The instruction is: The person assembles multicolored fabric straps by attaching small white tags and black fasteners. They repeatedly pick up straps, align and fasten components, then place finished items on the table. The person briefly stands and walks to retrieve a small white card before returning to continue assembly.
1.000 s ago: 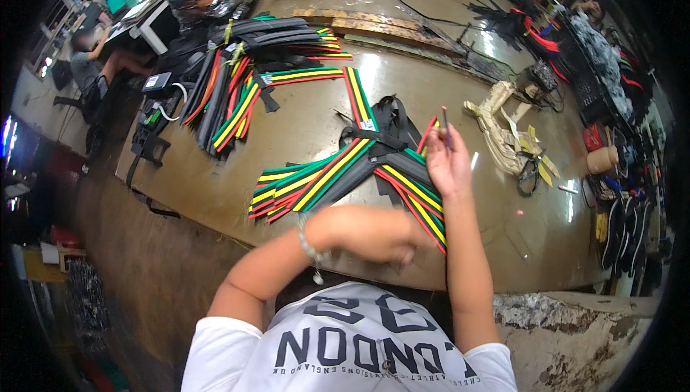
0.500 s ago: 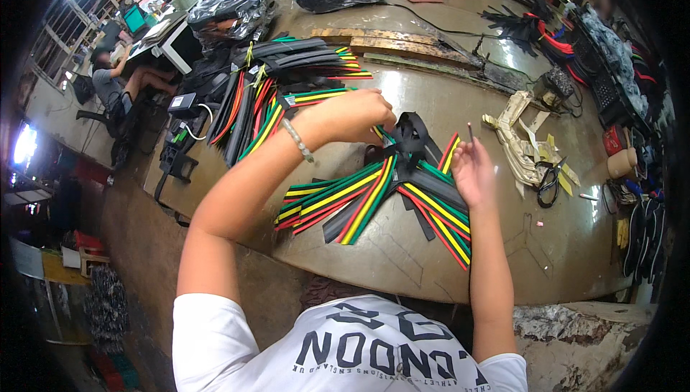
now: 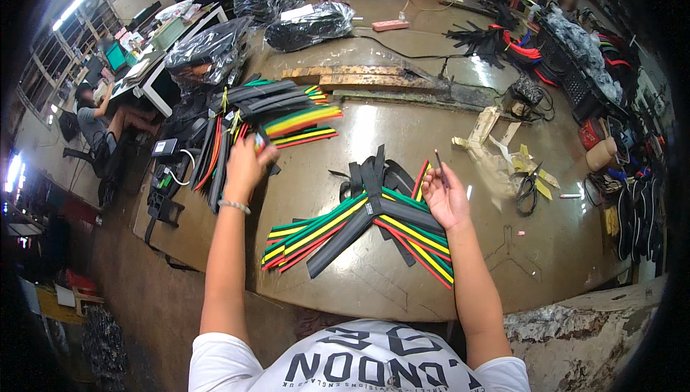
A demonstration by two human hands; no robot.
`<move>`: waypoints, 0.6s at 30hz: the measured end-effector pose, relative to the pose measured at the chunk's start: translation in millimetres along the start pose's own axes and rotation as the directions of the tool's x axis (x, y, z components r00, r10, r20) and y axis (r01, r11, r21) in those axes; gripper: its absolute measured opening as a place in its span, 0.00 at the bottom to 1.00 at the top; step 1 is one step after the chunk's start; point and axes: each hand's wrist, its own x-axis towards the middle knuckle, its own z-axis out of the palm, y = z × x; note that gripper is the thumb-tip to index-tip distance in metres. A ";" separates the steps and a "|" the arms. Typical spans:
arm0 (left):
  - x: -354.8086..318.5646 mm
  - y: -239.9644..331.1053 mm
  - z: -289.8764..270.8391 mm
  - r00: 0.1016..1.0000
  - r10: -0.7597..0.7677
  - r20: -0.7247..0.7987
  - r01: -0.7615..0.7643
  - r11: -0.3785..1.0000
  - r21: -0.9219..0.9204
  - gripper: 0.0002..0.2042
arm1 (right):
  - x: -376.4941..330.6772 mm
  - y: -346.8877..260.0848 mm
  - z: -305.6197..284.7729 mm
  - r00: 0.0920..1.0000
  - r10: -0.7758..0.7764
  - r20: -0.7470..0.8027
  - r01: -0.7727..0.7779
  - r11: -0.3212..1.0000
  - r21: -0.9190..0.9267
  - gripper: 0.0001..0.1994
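In the middle of the brown table lies a stack of Y-shaped straps (image 3: 345,219), black with green, yellow and red stripes. Beyond its right arm is my right hand (image 3: 445,198), palm up, with a thin dark pencil (image 3: 440,165) between the fingers. My left hand (image 3: 249,165), smeared by motion, is over a second pile of straps (image 3: 237,115) to the left. Its fingers close on a striped strap (image 3: 303,120), also blurred, that stretches off to the right. Black loops stick up at the far side of the middle stack.
Cream-coloured cut pieces (image 3: 481,137) and black-handled scissors (image 3: 528,189) lie to the right. Behind are a long wooden strip (image 3: 359,76), plastic-wrapped bundles (image 3: 309,27) and a pink power strip (image 3: 390,25). Y-shaped outlines mark the tabletop. Other people sit at the left and the far side.
My left hand has moved from the middle stack left to the other pile, with a striped strap. The middle stack now shows a black Y-shaped strap on top. My right hand still holds the pencil.
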 end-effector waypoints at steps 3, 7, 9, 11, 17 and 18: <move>-14.3 -9.7 33.0 0.996 -0.087 -0.008 0.087 0.994 0.062 0.25 | 0.8 0.8 0.6 1.000 0.000 -0.014 0.000 1.000 -0.015 0.11; -13.7 -6.2 45.1 0.985 0.142 0.101 -0.138 0.989 -0.044 0.26 | 0.3 1.7 0.2 0.999 -0.024 -0.041 0.021 0.998 -0.060 0.10; -12.2 2.7 37.8 0.980 0.143 0.139 -0.127 0.985 -0.117 0.28 | -0.3 3.2 0.9 0.997 -0.036 -0.074 0.031 0.997 -0.074 0.10; -17.1 19.5 24.1 0.979 0.048 0.200 -0.039 0.998 -0.049 0.29 | -1.6 6.0 3.6 0.998 -0.060 -0.013 0.058 0.993 -0.101 0.10; -76.5 112.5 -27.3 0.983 0.142 0.120 -0.023 0.735 -0.678 0.16 | -16.0 10.8 31.1 0.967 -0.233 0.102 0.253 0.841 -0.478 0.11; -94.0 132.0 -28.4 0.973 0.197 0.118 -0.065 0.728 -0.683 0.16 | -19.9 4.7 36.1 0.960 -0.258 0.105 0.273 0.798 -0.537 0.11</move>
